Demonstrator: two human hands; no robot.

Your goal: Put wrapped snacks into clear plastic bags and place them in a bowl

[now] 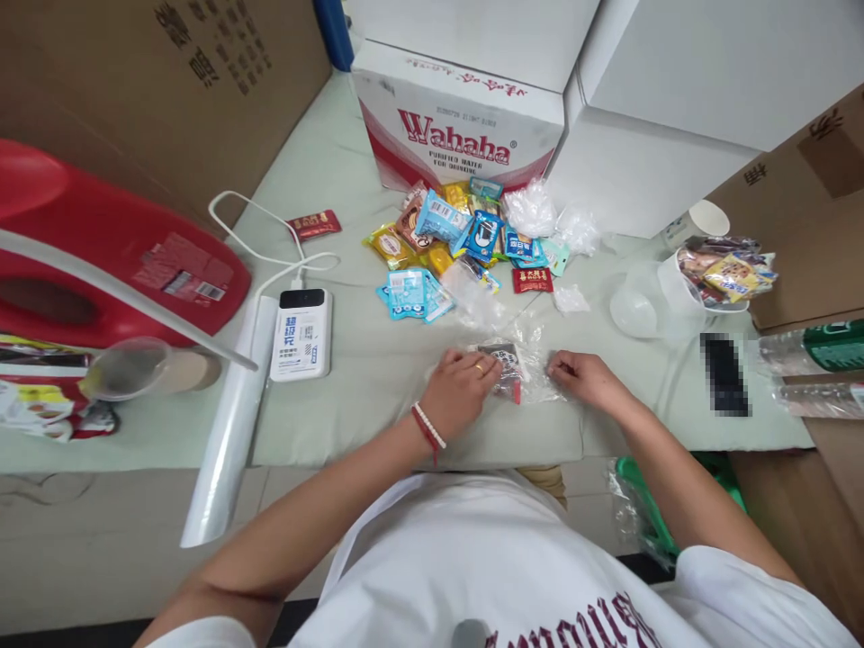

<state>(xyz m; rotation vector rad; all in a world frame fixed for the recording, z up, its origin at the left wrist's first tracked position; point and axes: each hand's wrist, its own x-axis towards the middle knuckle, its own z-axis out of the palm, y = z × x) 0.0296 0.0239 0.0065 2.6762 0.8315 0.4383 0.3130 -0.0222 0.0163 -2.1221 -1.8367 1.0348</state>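
Observation:
My left hand (463, 387) lies over a small dark snack packet (508, 362) with a red corner, its fingers curled together on the packet's left side. Under and around this packet spreads thin clear plastic film (536, 346), wrinkled on the cloth. At the film's right edge my right hand (587, 378) is closed, the fingertips pinching the plastic. Just beyond the hands is a heap of small wrapped snacks, with light-blue packets (409, 293), a red packet (533, 280) and a dark-blue packet (484, 236). My left fingertips are partly hidden against the wrapper.
A white power bank (301, 335) with a cable and a plastic film roll (233, 423) lie left, near a red jug (121, 261). A Wahaha carton (459, 126) stands behind the snacks. Right are a snack-filled white tub (681, 283), crumpled clear plastic (530, 209) and bottles (827, 351).

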